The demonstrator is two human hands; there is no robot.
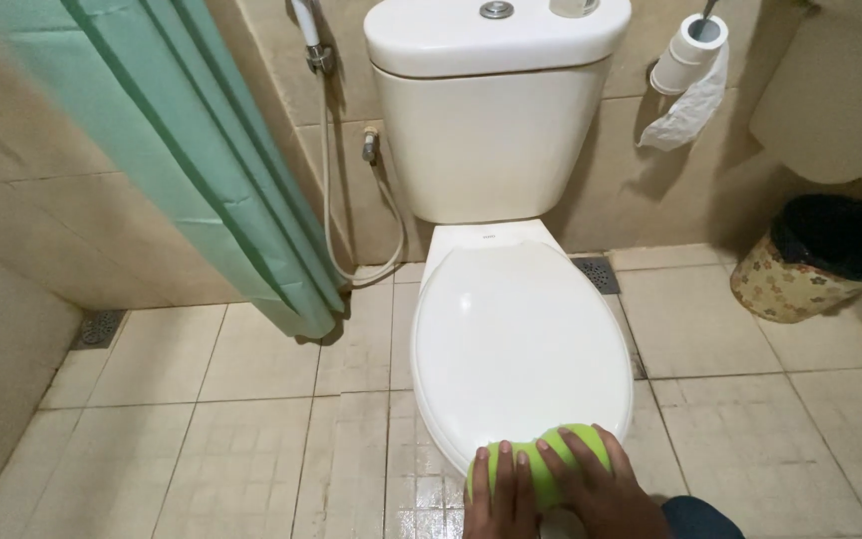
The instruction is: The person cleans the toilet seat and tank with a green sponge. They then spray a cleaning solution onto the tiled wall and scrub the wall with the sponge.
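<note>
While both hands press down at the bottom of the view, here is how it all sits:

Left hand [501, 494]: flat, fingers stretched out and close together, laid on the left part of the sponge; it presses rather than grips.
Right hand [596, 484]: also flat, fingers spread a little wider, covering the right part of the sponge, fingertips pointing up and left; nothing clenched in it that I can see.
Sponge [551, 459]: bright green, rounded, sitting right on the front edge of the lid (most of it is hidden under the two hands).
Lid [516, 339]: white, oval, shut down flat, glossy with a light spot near its middle.
Tank [491, 130]: white, behind the lid against the wall, round button on top.
Hose [336, 180]: pale spray hose hanging on the wall left of the tank, looping down to the floor.
Curtain [192, 150]: green, hanging at an angle to the left, its lower end touching the floor near the hose.
Paper roll [688, 55]: on the wall right of the tank, a loose sheet dangling.
Bin [810, 269]: flowered, dark liner, far right, well apart from the hands.
Floor [231, 449]: pale tiles, a drain at the left wall.
</note>
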